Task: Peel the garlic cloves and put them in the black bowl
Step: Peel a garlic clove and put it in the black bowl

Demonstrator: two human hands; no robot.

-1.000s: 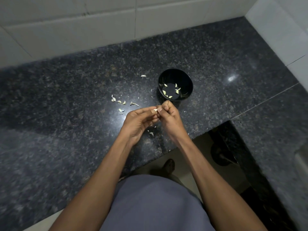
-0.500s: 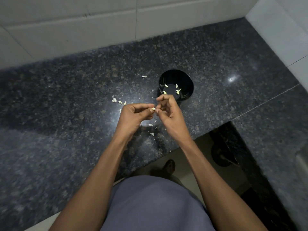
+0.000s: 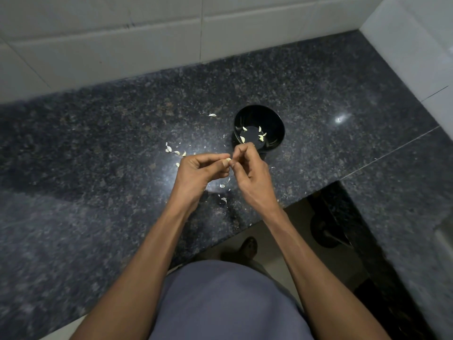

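Both hands are raised above the dark granite worktop (image 3: pixel 98 168), fingertips meeting. The left hand (image 3: pixel 198 174) pinches a small pale garlic clove (image 3: pixel 228 160) between thumb and forefinger. The right hand (image 3: pixel 250 173) has its fingers curled, with thumb and forefinger touching the same clove from the right. The black bowl (image 3: pixel 277 123) stands on the worktop just beyond the right hand, near its knuckles; it contains several pale peeled cloves (image 3: pixel 261 137). Skin scraps (image 3: pixel 171 150) lie on the worktop left of the bowl and beneath the hands.
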